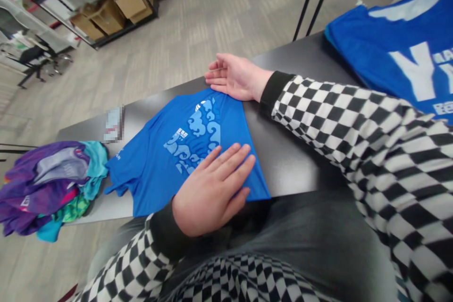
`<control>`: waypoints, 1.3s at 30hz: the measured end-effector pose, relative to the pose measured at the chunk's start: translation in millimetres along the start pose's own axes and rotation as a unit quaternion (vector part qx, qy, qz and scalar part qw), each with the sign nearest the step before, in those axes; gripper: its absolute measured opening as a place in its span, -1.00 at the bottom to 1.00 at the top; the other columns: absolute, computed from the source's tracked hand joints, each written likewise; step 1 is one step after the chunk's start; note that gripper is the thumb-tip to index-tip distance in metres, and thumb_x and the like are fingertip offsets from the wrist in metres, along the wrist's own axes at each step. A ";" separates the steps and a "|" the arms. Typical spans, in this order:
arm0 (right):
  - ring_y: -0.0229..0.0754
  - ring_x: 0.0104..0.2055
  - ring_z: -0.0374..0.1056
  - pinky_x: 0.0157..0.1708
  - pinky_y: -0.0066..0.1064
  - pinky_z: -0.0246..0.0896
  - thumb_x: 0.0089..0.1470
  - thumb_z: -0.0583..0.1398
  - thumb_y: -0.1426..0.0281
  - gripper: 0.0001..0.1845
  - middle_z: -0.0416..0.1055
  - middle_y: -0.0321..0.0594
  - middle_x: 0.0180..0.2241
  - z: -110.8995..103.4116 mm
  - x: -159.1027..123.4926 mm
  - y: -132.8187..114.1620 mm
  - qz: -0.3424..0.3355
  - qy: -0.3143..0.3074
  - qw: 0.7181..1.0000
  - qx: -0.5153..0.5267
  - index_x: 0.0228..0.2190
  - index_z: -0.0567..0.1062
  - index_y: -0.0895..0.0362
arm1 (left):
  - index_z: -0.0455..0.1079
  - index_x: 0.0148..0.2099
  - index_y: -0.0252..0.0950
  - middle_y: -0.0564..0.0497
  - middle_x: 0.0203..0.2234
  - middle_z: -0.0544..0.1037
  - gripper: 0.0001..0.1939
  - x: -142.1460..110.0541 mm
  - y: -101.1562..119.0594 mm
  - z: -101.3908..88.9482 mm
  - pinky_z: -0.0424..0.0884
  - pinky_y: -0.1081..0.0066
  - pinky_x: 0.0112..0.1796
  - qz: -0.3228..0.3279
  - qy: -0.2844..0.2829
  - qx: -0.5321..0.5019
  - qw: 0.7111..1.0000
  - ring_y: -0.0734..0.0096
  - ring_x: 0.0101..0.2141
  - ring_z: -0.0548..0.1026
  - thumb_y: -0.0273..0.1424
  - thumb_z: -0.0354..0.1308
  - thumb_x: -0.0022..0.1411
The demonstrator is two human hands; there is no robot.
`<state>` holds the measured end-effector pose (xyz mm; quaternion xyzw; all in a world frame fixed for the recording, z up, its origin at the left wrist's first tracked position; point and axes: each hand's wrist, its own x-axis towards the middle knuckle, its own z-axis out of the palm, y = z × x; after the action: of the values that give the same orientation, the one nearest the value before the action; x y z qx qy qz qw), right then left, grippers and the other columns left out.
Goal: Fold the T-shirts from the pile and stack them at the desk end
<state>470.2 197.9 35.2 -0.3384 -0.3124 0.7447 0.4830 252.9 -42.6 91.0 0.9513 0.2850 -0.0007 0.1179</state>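
Across black tabletop [283,151] — blue cloud-print T-shirt [152,170]

This looks like a stockroom or packing room. A black metal shelving unit [81,4] stands against the far wall, its shelves holding cardboard boxes [130,4], and the floor [198,42] is grey plank-patterned vinyl. A long dark table [283,151] carries a blue printed T-shirt [177,151], with a second blue printed shirt [396,42] towards its far right end. A heap of colourful printed garments [46,188] lies at its left end, overhanging the edge. An office chair [35,59] sits farther off to the left.
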 end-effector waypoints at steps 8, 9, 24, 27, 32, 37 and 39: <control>0.05 0.07 0.54 0.25 0.06 0.51 0.34 0.30 -0.01 -0.66 0.58 -0.12 -0.15 0.7 1.4 0.4 -0.017 0.004 0.999 -0.036 -0.20 0.45 -0.01 | 0.29 0.61 -0.18 -0.18 0.60 0.24 -0.36 -43.3 -12.5 8.9 0.16 -0.14 0.56 -0.054 -0.016 0.023 0.998 -0.06 0.58 0.20 -0.18 0.19 0.61; 0.05 0.06 0.54 0.25 0.05 0.51 0.37 0.28 0.00 -0.67 0.58 -0.12 -0.16 0.5 2.1 0.6 -0.014 0.001 0.999 -0.035 -0.20 0.46 -0.01 | 0.40 0.53 -0.15 -0.15 0.57 0.32 -0.45 -52.1 -15.2 6.7 0.18 -0.14 0.55 -0.055 -0.006 0.019 0.998 -0.04 0.57 0.23 -0.25 0.19 0.60; 0.04 0.06 0.56 0.25 0.03 0.50 0.39 0.28 -0.01 -0.64 0.59 -0.12 -0.14 1.4 1.2 1.2 -0.024 0.016 0.998 -0.052 -0.21 0.48 0.01 | 0.57 0.32 -0.13 -0.12 0.30 0.63 -0.57 -66.7 -8.3 4.2 0.35 -0.05 0.48 0.005 0.068 -0.010 0.998 0.05 0.39 0.49 -0.49 0.23 0.49; 0.05 0.07 0.56 0.24 0.03 0.50 0.38 0.28 -0.03 -0.63 0.60 -0.11 -0.14 -0.2 4.7 2.6 -0.028 0.017 0.998 -0.053 -0.21 0.48 0.01 | 0.63 0.15 -0.13 -0.08 0.08 0.71 -0.74 -69.3 -12.5 6.2 0.38 -0.03 0.45 -0.006 0.062 -0.006 0.998 0.09 0.23 0.59 -0.45 0.26 0.49; 0.09 0.10 0.54 0.26 0.06 0.48 0.38 0.29 -0.05 -0.62 0.60 -0.10 -0.13 -2.6 9.1 5.2 -0.030 0.015 0.997 -0.068 -0.18 0.50 0.00 | 0.61 -0.08 -0.15 -0.07 -0.12 0.69 -0.91 -68.4 -7.7 9.3 0.46 -0.03 0.27 -0.073 0.076 0.017 0.994 0.08 0.01 0.61 -0.28 0.32 0.51; 0.12 0.11 0.53 0.28 0.11 0.47 0.35 0.30 -0.08 -0.62 0.62 -0.14 -0.13 -3.8 10.5 5.4 -0.031 0.027 0.995 -0.094 -0.18 0.53 -0.04 | 0.51 -0.27 -0.18 -0.03 -0.33 0.64 -0.74 -70.4 21.6 17.8 0.44 0.13 -0.11 -0.226 0.119 0.031 0.966 0.16 -0.23 0.57 -0.20 0.33 0.49; 0.11 0.11 0.54 0.27 0.09 0.47 0.36 0.30 -0.09 -0.62 0.61 -0.15 -0.14 -3.4 10.7 4.8 -0.022 0.021 0.995 -0.094 -0.19 0.53 -0.04 | 0.48 -0.35 -0.18 0.02 -0.45 0.60 -0.68 -79.3 35.4 23.0 0.41 0.21 -0.22 -0.254 0.133 -0.012 0.958 0.26 -0.36 0.53 -0.25 0.30 0.52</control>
<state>467.3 206.7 27.2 -0.3906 -0.3785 0.6939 0.4720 207.2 -119.4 82.0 0.8378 0.5298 0.0990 0.0866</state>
